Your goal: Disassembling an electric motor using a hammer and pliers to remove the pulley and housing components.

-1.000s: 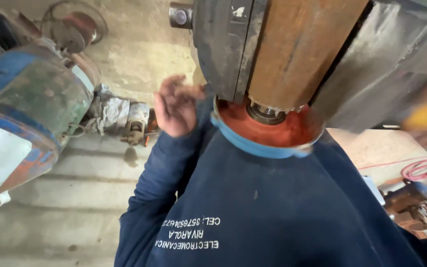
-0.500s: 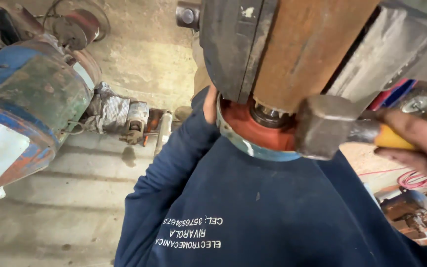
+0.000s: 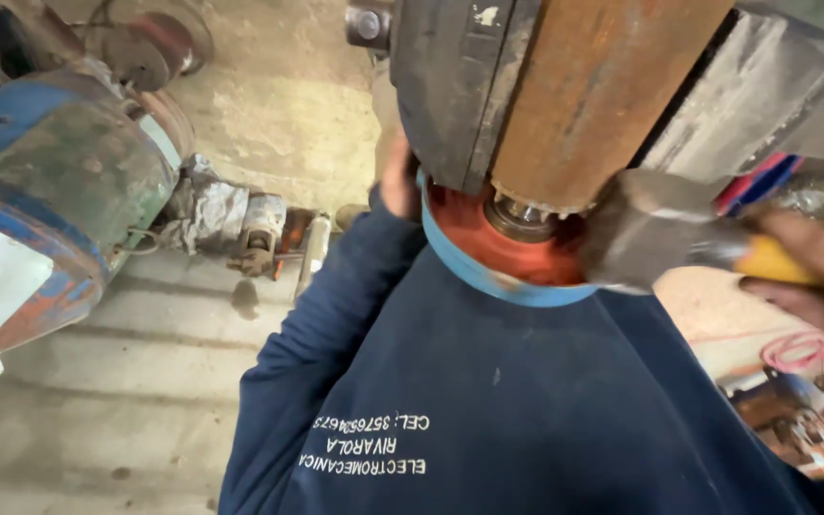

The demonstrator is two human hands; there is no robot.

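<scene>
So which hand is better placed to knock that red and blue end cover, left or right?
Probably the right hand: it grips the yellow-handled hammer, whose steel head sits against the red and blue end cover. The left hand is pressed on the cover's far side, bracing it.

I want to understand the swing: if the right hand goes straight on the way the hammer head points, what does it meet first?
Probably the red end cover with its blue rim; the hammer head in the right hand is already beside it. Depth is unclear.

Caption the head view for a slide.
Right hand swings a hammer at the red end cap; left hand steadies it.
</scene>
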